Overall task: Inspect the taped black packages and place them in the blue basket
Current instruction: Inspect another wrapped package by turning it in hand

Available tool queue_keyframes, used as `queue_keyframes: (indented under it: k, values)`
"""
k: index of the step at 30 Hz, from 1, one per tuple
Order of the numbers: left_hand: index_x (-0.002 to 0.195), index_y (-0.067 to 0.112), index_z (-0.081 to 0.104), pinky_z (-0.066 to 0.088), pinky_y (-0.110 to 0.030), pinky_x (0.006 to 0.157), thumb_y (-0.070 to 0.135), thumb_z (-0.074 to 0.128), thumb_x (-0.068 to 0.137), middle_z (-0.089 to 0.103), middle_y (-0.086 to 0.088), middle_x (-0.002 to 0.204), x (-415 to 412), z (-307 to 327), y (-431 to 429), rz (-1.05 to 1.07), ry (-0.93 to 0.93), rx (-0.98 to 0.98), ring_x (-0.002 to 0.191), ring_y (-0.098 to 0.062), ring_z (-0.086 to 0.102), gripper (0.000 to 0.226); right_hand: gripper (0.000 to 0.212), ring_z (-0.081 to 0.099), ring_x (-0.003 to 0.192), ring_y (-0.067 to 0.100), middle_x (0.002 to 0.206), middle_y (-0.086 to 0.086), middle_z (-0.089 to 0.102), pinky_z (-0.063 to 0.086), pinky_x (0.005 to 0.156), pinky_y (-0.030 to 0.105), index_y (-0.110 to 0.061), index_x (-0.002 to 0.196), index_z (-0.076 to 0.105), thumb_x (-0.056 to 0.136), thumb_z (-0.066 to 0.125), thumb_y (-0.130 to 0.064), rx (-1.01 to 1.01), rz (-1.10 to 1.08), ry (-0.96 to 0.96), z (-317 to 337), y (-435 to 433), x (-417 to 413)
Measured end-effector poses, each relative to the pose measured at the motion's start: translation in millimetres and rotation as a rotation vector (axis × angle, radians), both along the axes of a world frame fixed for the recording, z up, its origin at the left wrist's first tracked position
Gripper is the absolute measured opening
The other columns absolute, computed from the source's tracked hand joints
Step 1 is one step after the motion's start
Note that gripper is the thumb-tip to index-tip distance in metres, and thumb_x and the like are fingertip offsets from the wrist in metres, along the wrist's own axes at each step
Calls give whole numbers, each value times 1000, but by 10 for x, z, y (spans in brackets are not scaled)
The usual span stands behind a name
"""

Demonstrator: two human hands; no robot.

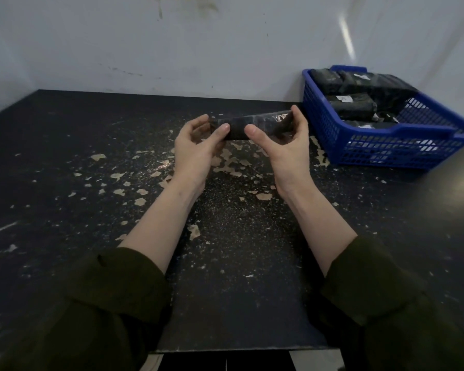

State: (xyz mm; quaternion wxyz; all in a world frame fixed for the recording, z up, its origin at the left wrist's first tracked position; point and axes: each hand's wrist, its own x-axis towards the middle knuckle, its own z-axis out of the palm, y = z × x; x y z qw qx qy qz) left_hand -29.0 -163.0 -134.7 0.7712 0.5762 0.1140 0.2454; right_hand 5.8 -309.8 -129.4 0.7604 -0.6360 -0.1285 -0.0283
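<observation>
Here both hands, left hand (pixel 196 145) and right hand (pixel 287 145), grip the black package (pixel 248 124) by its ends above the tabletop (pixel 65 170), so turn it slowly, check the tape, then carry it right to the blue basket (pixel 386 148).

"Could you make out the tape on the black package (pixel 252 127)?"

"No. It was blurred, and both its ends sat behind the left grip (pixel 196 148) and the right grip (pixel 284 145)."

"And the blue basket (pixel 386 151)?"

"Its right corner ran off the picture's edge. The white labels (pixel 343 98) on the stacked packages (pixel 359 108) inside were too small to read. A grey blur (pixel 461 178) covered part of the table (pixel 65 156) at the right."
</observation>
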Motion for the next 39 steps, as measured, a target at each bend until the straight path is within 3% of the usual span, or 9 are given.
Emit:
queue_keyframes:
  k: [6, 11, 16, 19, 22, 26, 30, 35, 39]
  values:
    - [141, 1, 44, 50, -28, 94, 72, 85, 36, 64, -7, 125, -44, 71, -26, -167, 2, 65, 108, -13, 65, 133, 81, 57, 125, 24, 142, 7, 48, 55, 95, 33, -31, 139, 49, 68, 84, -45, 24, 33, -83, -19, 10, 7]
    - [128, 3, 56, 53, -46, 100, 50, 92, 47, 70, -12, 118, 2, 2, 11, -143, 22, 38, 106, -24, 69, 101, 46, 58, 119, 36, 132, 12, 56, 56, 95, 48, -39, 116, 69, 72, 82, -38, -4, 47, -170, 16, 39, -41]
    - [127, 2, 55, 51, -46, 102, 40, 88, 50, 69, -13, 118, -1, 8, -25, -133, -6, 83, 109, -26, 67, 92, 68, 63, 116, 26, 123, 2, 59, 55, 96, 50, -22, 134, 54, 73, 84, -24, 71, 102, -10, 3, 49, -40]
    - [129, 1, 52, 50, -46, 102, 40, 88, 50, 66, -12, 118, -17, 18, -39, -156, -37, 100, 111, -28, 65, 95, 89, 66, 114, 25, 128, 7, 63, 54, 99, 51, -20, 139, 49, 60, 88, -38, 60, 172, 134, 12, 65, -44]
    - [130, 0, 52, 48, -52, 104, 44, 92, 53, 65, -17, 122, -33, 45, -13, -207, -73, 105, 115, -33, 64, 97, 80, 67, 111, 25, 125, 9, 66, 54, 98, 50, -13, 140, 48, 71, 81, -35, 108, 271, 164, 20, 54, -47]
    - [121, -1, 55, 50, -45, 103, 32, 85, 62, 68, -10, 110, -62, 65, -31, -269, -91, 38, 105, -26, 67, 74, 83, 65, 114, 31, 128, 21, 62, 54, 98, 51, 0, 147, 37, 77, 74, -26, 267, 282, 178, 45, 42, -52]
    - [119, 4, 53, 51, -33, 93, 22, 77, 73, 65, -8, 106, -85, 78, -45, -355, -76, -6, 101, -18, 64, 55, 59, 65, 99, 22, 115, 17, 61, 58, 85, 37, 4, 127, 52, 76, 72, -17, 284, 261, 147, 51, 24, -56]
    - [136, 14, 52, 56, -30, 83, 35, 62, 88, 62, -12, 126, -100, 132, -29, -371, 0, -119, 108, -22, 62, 54, 92, 56, 125, 30, 143, 18, 49, 56, 90, 34, -5, 150, 32, 68, 72, 2, 282, 310, 125, 88, -41, -35]
    - [147, 29, 41, 57, -31, 69, -3, 53, 91, 60, -12, 130, -61, 119, 24, -316, -24, -207, 101, -25, 64, 66, 108, 53, 130, 30, 143, 11, 46, 54, 96, 38, -22, 155, 22, 63, 65, 12, 129, 378, 56, 73, -36, -53]
